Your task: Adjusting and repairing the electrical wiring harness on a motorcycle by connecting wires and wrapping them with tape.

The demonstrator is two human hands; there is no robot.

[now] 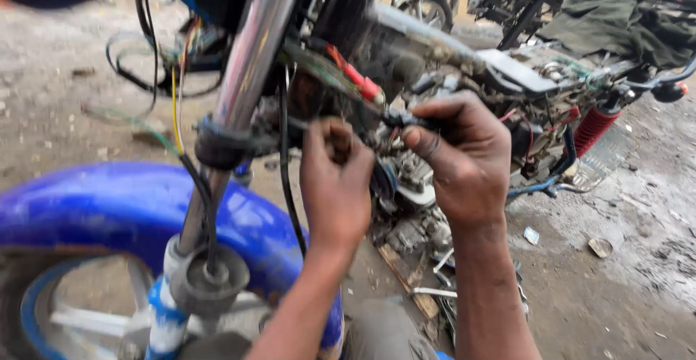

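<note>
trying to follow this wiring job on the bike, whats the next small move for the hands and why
Probably draw the two hands together to mate the wiring. The right hand pinches a black connector on a wire, and the left hand grips the wire bundle just beside it near the chrome fork tube, with only a small gap between them.

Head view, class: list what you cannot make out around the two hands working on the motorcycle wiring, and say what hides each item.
- What the left hand pinches: covered by its own curled fingers.
- Where the black connector in the right hand leads: lost in motion blur.
- Engine behind the hands: hidden by them.
- Front wheel under the blue fender: cut off by the frame edge.
</note>
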